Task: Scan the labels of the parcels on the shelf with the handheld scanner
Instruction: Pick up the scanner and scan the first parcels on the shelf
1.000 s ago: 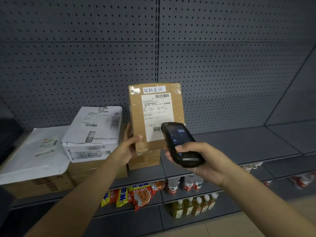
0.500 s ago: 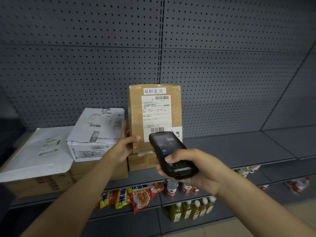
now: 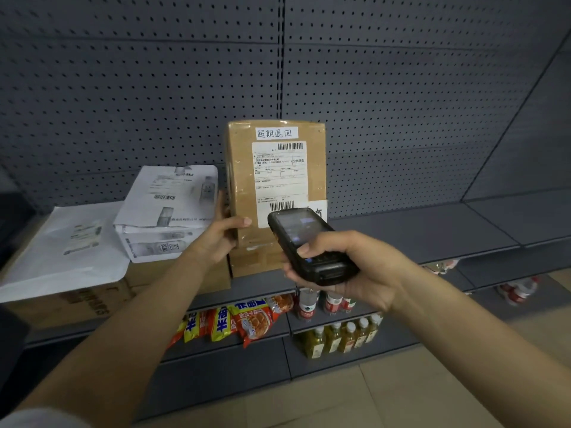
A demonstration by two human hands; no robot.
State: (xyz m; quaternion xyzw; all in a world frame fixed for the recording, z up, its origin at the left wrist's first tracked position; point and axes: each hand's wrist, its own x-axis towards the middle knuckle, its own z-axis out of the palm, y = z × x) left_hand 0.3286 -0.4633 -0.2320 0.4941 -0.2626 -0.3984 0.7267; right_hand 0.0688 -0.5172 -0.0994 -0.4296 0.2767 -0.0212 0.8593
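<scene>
Mid-scan: left hand [image 3: 221, 239] grips upright brown parcel [image 3: 275, 193] at shelf [image 3: 417, 233] front edge, right hand [image 3: 355, 273] holds scanner [image 3: 309, 245] at its label [image 3: 279, 177] — white parcels [image 3: 167, 208] at shelf's left end likely remain.

A white strip at the top of the upright brown parcel [image 3: 275, 180] is showing the handwritten characters 超期退回. Below it, a printed shipping label [image 3: 279, 180] is carrying two barcodes, but its small print is too fine to be read. Large yellow and blue characters are being displayed on the snack packets [image 3: 228, 322], only partly legible.
</scene>
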